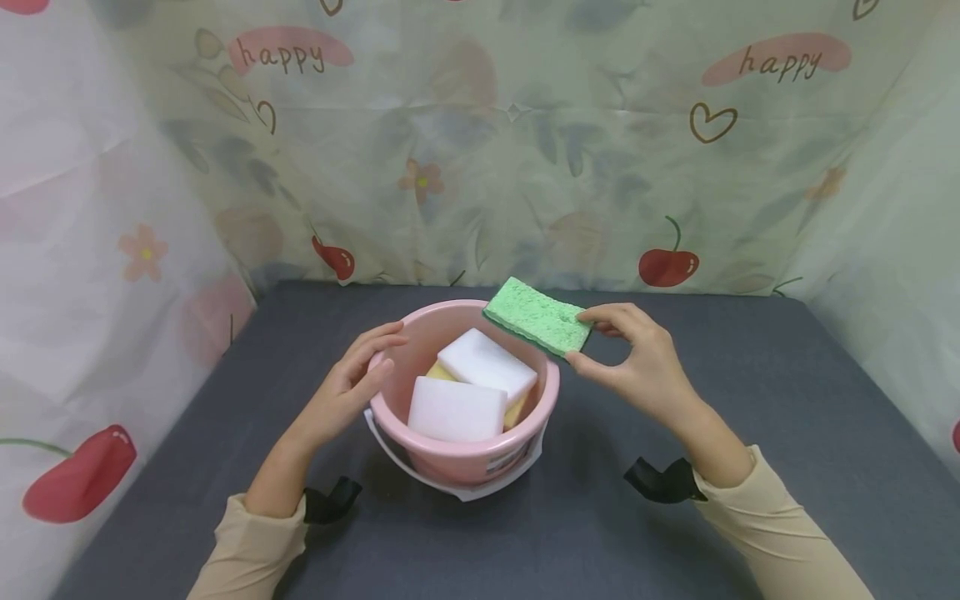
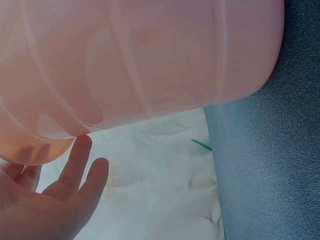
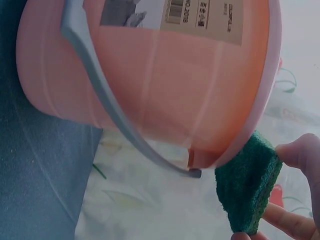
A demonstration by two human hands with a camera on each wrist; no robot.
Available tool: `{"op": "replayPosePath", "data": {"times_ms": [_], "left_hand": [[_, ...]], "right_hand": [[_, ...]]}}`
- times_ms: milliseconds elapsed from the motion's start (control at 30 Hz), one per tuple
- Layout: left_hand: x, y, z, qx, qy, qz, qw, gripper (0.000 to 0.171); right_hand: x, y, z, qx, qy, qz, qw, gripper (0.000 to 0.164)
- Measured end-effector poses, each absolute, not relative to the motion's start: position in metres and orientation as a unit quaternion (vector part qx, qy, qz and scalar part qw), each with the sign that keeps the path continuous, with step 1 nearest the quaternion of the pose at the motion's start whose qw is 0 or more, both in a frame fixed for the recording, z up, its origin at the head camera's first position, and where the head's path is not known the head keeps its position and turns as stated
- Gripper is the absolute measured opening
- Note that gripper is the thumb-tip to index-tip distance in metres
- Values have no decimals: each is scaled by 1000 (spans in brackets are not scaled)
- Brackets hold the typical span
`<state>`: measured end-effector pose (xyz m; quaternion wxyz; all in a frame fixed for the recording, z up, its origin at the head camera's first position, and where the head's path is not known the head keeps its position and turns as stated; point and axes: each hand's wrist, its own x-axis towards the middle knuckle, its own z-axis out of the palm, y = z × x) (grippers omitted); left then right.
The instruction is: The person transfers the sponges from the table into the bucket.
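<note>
My right hand point(image 1: 637, 362) pinches one end of a green sponge point(image 1: 538, 317) between thumb and fingers. The sponge is tilted over the right back rim of a pink bucket point(image 1: 442, 446); its darker green scouring face point(image 3: 245, 180) shows in the right wrist view. At the bucket's left rim rests my left hand point(image 1: 348, 387), its fingers loosely extended and touching the rim; two of its fingers point(image 2: 75, 170) show outside the wall in the left wrist view. Two white sponges point(image 1: 457, 410) lie inside, on top of yellow ones point(image 1: 517, 411) that are mostly hidden.
The bucket's white handle point(image 1: 461, 493) hangs down at the front. A dark grey cloth point(image 1: 675, 550) covers the table. Printed curtains point(image 1: 517, 167) stand behind and at both sides. Black straps point(image 1: 663, 482) are on both wrists.
</note>
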<state>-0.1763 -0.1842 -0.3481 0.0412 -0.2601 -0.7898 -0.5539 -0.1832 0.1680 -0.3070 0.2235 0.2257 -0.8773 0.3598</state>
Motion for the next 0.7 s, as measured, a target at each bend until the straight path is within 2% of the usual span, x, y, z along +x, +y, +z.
{"op": "replayPosePath", "data": {"times_ms": [700], "left_hand": [[-176,-184,-348,-261,-790,-553,44,35]], "right_hand": [[-177,147,-307,277,-865,363,208,38]]}}
